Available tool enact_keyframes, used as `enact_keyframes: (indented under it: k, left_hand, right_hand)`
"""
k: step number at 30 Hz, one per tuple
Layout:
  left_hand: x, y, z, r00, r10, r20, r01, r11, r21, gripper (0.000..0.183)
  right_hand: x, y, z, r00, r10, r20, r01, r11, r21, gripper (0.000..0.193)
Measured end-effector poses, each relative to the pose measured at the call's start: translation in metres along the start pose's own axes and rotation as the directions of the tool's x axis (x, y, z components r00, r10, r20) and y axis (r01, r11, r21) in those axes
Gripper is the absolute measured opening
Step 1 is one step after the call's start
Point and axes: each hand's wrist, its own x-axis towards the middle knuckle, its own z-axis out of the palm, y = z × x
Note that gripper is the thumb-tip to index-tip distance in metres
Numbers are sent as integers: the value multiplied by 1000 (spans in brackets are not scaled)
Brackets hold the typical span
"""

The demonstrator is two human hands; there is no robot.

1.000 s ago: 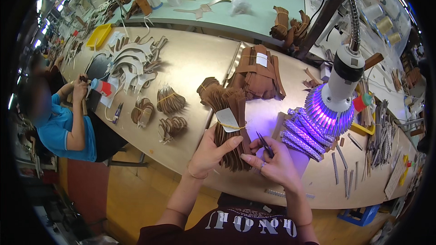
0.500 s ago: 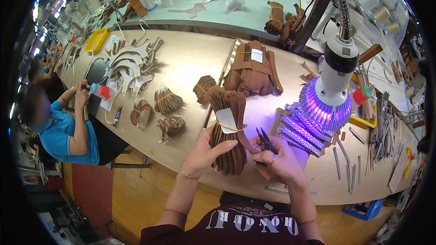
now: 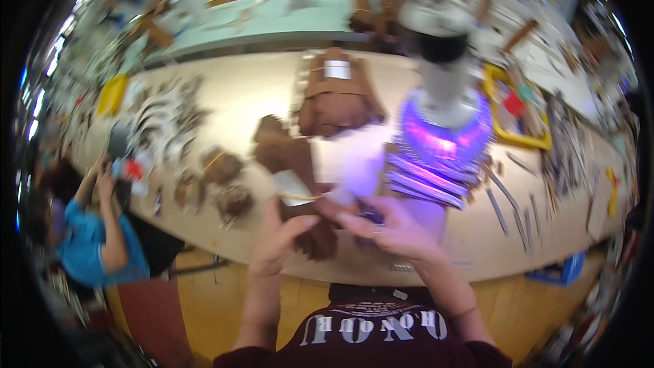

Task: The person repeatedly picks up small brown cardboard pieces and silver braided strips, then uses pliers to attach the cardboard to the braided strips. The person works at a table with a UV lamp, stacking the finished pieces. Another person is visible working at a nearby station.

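A brown bundle of strips [image 3: 293, 157], wearing a white label [image 3: 289, 184], is clamped in your left hand [image 3: 276, 238], near the front edge of the table [image 3: 248, 85]. Your right hand [image 3: 402, 228], apart from the left, is wrapped around a dark, blurred tool [image 3: 371, 213]. Toward the far edge lies a larger bundle [image 3: 337, 109]. To the right, a glowing lamp [image 3: 446, 119] stands over woven strips [image 3: 426, 187]; a yellow tray [image 3: 528, 139] sits near the right edge.

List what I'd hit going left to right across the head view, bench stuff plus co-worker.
Co-worker's blue shirt → pale curved pieces → small tied brown bundle → held brown bundle → purple-lit lamp → yellow basket → grey strip bundle. Overlapping items skipped.
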Motion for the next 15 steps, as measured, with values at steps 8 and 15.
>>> enact_keyframes:
  k: [8,15]
  left_hand:
    - [4,2,-5,982,124,145,-143,982,127,87]
    - [4,3,3,963,46,265,-30,998,-64,80]
  right_hand:
    - [7,19,5,977,-199,79,214,921,-327,46]
    - [-4,15,-10,984,-167,63,175,974,-143,43]
